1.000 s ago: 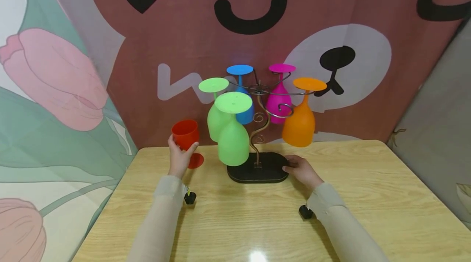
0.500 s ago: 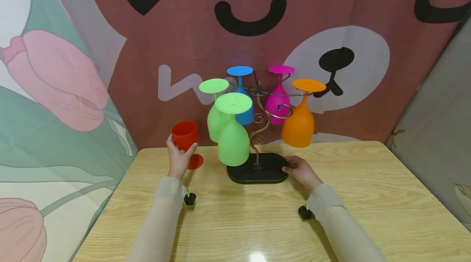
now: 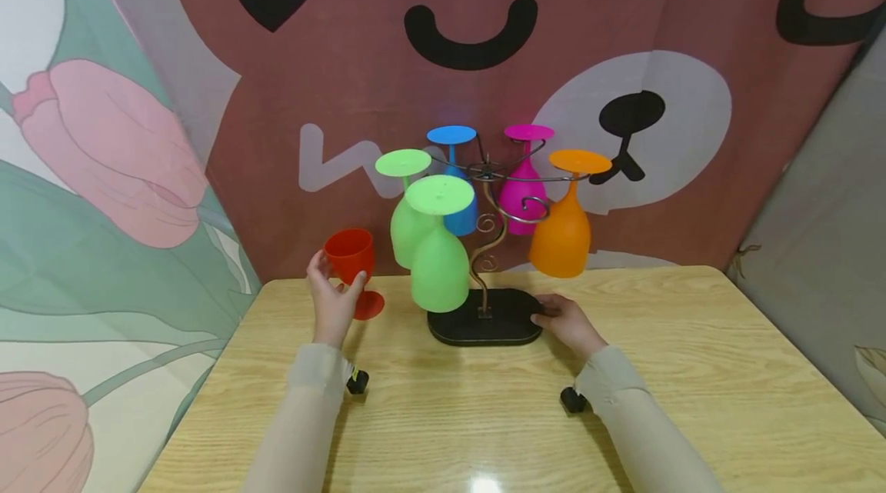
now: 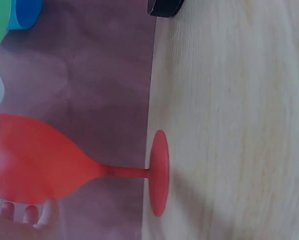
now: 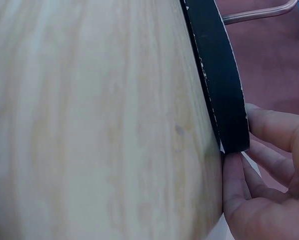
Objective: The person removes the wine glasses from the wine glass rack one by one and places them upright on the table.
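A red goblet (image 3: 350, 252) stands upright at the left of the table, its foot (image 4: 159, 175) apparently on the wood. My left hand (image 3: 332, 308) is around its bowl, thumb in front and fingers at the far left side, with the grip loosened and a gap showing by the fingers. My right hand (image 3: 569, 324) holds the right end of the black base (image 5: 219, 75) of a metal goblet rack (image 3: 486, 170), thumb at the front edge. Upside down on the rack hang two green goblets (image 3: 440, 270), a blue goblet (image 3: 452, 134), a pink goblet (image 3: 524, 197) and an orange goblet (image 3: 562, 239).
The wooden table (image 3: 457, 416) ends at the back against a brown printed curtain (image 3: 346, 54). One curled rack arm (image 3: 529, 214) at the front right carries no goblet. Small black wrist cameras (image 3: 358, 382) sit below both hands.
My left hand has shifted slightly left and its fingers have spread away from the red goblet's bowl. The goblet, the rack and my right hand stay in place; the view tilts slightly.
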Action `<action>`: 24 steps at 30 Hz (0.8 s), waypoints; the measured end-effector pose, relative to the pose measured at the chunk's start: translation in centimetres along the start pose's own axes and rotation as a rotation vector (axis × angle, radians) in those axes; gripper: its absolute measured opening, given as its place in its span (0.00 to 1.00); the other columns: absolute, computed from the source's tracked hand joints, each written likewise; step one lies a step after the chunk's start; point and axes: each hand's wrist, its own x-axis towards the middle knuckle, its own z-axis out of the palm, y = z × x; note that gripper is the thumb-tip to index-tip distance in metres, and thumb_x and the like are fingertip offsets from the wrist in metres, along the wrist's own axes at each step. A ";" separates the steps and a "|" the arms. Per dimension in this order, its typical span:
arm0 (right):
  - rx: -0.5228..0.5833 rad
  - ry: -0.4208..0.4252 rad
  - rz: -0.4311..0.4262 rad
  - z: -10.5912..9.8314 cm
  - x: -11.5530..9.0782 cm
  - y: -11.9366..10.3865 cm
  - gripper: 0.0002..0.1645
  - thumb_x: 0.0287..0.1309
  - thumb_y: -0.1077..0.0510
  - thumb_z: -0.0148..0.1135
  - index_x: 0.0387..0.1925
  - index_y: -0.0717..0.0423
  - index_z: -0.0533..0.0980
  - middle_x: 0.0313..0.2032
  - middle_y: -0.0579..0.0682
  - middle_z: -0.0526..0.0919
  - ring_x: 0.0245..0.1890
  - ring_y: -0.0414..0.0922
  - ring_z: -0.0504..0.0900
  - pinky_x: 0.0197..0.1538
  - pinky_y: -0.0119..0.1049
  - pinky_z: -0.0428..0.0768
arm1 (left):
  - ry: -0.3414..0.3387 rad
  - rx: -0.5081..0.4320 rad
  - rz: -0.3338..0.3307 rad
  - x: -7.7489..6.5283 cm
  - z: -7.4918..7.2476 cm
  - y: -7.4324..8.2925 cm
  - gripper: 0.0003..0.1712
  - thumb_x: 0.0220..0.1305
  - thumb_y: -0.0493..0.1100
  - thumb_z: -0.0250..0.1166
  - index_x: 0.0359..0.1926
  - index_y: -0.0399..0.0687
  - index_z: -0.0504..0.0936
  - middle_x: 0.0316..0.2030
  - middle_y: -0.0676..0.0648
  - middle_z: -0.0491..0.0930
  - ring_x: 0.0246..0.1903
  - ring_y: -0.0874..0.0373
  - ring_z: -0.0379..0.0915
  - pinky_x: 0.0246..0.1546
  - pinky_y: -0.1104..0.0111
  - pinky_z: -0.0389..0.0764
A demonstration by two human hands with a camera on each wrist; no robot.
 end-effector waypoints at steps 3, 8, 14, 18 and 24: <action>0.005 0.003 -0.003 0.1 0.0 0.2 0.30 0.67 0.65 0.61 0.66 0.75 0.66 0.63 0.73 0.71 0.63 0.68 0.71 0.63 0.57 0.75 | 0.035 0.037 0.012 -0.6 0.0 0.8 0.45 0.64 0.34 0.69 0.73 0.42 0.52 0.67 0.37 0.56 0.63 0.43 0.59 0.58 0.49 0.73; 0.036 -0.006 -0.019 0.0 -0.3 0.4 0.30 0.67 0.68 0.59 0.67 0.76 0.64 0.63 0.75 0.70 0.62 0.69 0.71 0.62 0.56 0.76 | 0.137 0.039 0.062 -1.2 0.0 1.9 0.36 0.65 0.33 0.66 0.69 0.39 0.59 0.64 0.34 0.57 0.54 0.37 0.64 0.57 0.46 0.73; 0.007 0.009 -0.014 0.2 -1.2 -1.0 0.31 0.67 0.66 0.58 0.67 0.77 0.65 0.63 0.75 0.70 0.62 0.69 0.73 0.60 0.55 0.77 | 0.246 0.024 0.212 -2.0 0.5 3.7 0.23 0.65 0.26 0.61 0.60 0.29 0.67 0.58 0.33 0.63 0.54 0.56 0.62 0.52 0.61 0.76; -0.038 0.000 -0.014 0.3 -2.1 -2.5 0.31 0.69 0.62 0.57 0.68 0.75 0.65 0.67 0.74 0.67 0.66 0.69 0.69 0.65 0.58 0.72 | 0.247 -0.030 0.324 -2.7 1.3 5.1 0.18 0.64 0.22 0.57 0.55 0.23 0.69 0.57 0.30 0.65 0.52 0.59 0.64 0.46 0.74 0.77; -0.022 0.036 -0.093 1.0 -2.9 -5.1 0.26 0.72 0.63 0.55 0.66 0.72 0.69 0.65 0.70 0.71 0.65 0.66 0.71 0.66 0.57 0.72 | 0.150 -0.117 0.412 -4.2 2.4 6.9 0.15 0.65 0.24 0.58 0.52 0.27 0.71 0.54 0.31 0.68 0.52 0.55 0.67 0.48 0.76 0.76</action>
